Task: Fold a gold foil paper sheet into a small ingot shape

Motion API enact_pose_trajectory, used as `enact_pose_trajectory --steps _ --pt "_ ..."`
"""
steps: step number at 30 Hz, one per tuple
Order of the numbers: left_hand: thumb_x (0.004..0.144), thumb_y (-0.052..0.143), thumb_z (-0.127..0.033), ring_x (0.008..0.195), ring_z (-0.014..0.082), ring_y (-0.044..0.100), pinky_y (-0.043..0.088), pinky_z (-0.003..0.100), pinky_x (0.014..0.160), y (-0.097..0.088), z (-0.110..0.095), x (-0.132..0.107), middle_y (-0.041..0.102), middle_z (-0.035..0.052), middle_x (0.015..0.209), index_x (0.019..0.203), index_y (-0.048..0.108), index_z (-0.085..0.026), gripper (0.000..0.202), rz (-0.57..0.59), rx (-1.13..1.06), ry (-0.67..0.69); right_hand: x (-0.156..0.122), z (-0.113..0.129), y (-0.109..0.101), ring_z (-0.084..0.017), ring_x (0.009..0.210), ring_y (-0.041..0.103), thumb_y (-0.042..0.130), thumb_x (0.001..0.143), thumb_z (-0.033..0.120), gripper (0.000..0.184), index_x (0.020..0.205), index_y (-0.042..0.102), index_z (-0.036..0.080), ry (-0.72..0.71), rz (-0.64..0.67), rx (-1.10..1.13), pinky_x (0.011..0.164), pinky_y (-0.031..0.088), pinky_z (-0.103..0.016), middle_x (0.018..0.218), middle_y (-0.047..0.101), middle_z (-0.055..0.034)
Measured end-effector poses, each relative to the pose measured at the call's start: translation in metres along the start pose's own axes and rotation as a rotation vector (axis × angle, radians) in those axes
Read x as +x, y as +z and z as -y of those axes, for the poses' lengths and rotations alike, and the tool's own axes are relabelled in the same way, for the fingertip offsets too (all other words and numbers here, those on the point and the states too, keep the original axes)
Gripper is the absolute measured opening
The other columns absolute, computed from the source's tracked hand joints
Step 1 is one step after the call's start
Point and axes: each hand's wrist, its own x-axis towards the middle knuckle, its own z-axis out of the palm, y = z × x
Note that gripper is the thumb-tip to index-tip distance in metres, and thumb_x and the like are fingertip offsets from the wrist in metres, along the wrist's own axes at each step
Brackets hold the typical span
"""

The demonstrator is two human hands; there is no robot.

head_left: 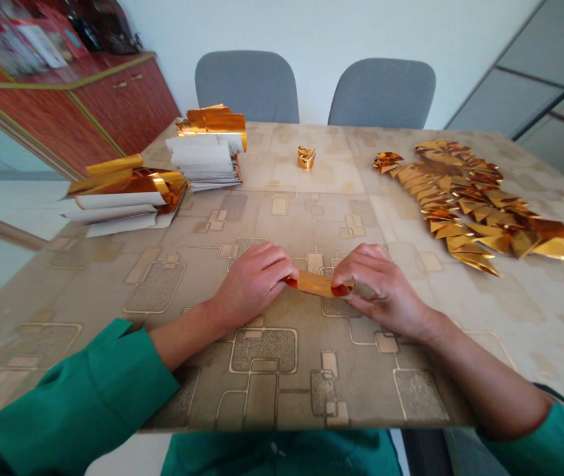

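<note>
A narrow folded strip of gold foil paper (315,283) lies between my two hands, just above the patterned table (262,370). My left hand (254,281) pinches its left end with the fingers curled closed. Closed fingers of my right hand (378,287) grip its right end. Both forearms rest on the table, with green sleeves pushed back.
Two stacks of gold and white paper sheets (123,195) (209,149) sit at the far left. One small folded gold piece (306,157) stands at the far middle. A heap of several folded gold triangles (470,201) covers the right side. Two grey chairs (246,86) stand behind.
</note>
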Motion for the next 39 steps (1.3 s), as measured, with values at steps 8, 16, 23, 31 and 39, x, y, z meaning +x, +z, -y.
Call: enact_pose_trajectory --steps 8,16,23,31,39 --pt "0.083 0.058 -0.017 0.077 0.0133 0.064 0.051 0.027 0.071 -0.008 0.000 0.005 0.066 0.0017 0.084 0.092 0.055 -0.016 0.010 0.139 -0.654 -0.446 -0.004 0.009 -0.002 -0.017 0.092 0.064 0.049 0.091 0.017 0.039 0.130 0.046 0.022 0.188 0.006 0.247 0.078 0.050 -0.030 0.108 0.068 -0.0045" --pt "0.080 0.062 -0.021 0.080 0.0143 0.064 0.047 0.025 0.069 -0.026 0.021 0.012 0.069 0.0032 0.092 0.107 0.057 -0.017 0.027 0.581 -0.828 -0.502 0.000 -0.005 -0.004 -0.018 0.091 0.058 0.046 0.092 0.007 0.036 0.122 0.059 0.021 -0.144 0.177 0.143 0.084 0.045 -0.035 0.099 0.068 -0.0056" --pt "0.080 0.062 -0.017 0.071 0.0125 0.060 0.041 0.022 0.061 -0.025 0.031 0.022 0.064 -0.0020 0.081 0.112 0.050 -0.019 0.034 0.691 -0.723 -0.387 0.003 -0.001 0.006 -0.018 0.090 0.055 0.048 0.098 0.016 0.028 0.120 0.063 0.020 -0.263 0.229 0.070 0.082 0.041 -0.035 0.100 0.069 -0.0065" --pt "0.078 0.065 -0.015 0.089 0.0167 0.058 0.043 0.027 0.077 -0.011 0.019 0.053 0.061 0.0038 0.101 0.103 0.057 -0.018 0.026 0.583 -0.231 -0.031 0.001 0.004 0.008 -0.020 0.100 0.052 0.052 0.098 0.026 0.019 0.096 0.071 0.022 -0.304 0.196 -0.038 0.087 0.038 -0.035 0.111 0.066 -0.0066" --pt "0.093 0.056 -0.020 0.085 0.0187 0.055 0.046 0.031 0.076 -0.002 -0.006 0.016 0.061 0.0053 0.089 0.081 0.064 -0.016 0.015 0.364 0.138 0.039 0.001 0.004 0.015 -0.018 0.096 0.056 0.051 0.099 0.032 0.019 0.099 0.068 0.024 -0.230 0.283 0.063 0.088 0.034 -0.035 0.100 0.071 -0.0022"
